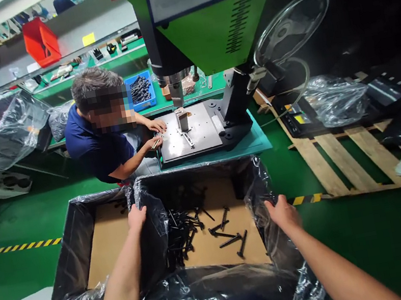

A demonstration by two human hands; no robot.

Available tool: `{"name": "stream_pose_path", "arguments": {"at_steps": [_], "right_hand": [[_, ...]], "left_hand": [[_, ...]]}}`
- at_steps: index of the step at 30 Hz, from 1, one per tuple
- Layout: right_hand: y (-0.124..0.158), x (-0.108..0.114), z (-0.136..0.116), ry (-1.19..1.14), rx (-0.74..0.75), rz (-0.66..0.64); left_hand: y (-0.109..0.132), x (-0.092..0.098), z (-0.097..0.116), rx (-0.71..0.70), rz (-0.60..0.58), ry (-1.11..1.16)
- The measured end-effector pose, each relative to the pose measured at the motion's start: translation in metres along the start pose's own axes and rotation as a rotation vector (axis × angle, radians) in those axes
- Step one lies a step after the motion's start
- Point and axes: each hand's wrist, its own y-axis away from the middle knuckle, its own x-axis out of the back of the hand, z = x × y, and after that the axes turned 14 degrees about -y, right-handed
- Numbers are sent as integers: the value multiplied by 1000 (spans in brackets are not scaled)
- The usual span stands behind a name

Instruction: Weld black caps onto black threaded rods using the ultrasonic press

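Fingers of my left hand (137, 218) are curled over the left rim of the parts carton (197, 174), pinching its plastic liner (257, 186) against the wall. The fingers of my right hand (282, 212) are closed the same way over the right rim. So the carton sits between my two hands, directly ahead and below me, its longer side running left to right. On its cardboard bottom lie black pin-like parts (190, 234), heaped closer to my left hand, with a few strays toward the right, pointing every which way. A second carton (71, 240) touches it on the left. Beyond, a co-worker (99, 137) rests both hands at the base plate (197, 132) of a green press (208, 19).
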Motion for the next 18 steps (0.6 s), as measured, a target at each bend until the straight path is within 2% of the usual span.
{"name": "stream_pose_path", "arguments": {"at_steps": [9, 18], "right_hand": [[-2, -3, -4, 88, -33, 53], [-7, -8, -3, 52, -53, 99]], "left_hand": [[3, 0, 5, 32, -26, -63], [4, 2, 8, 19, -12, -85]]}}
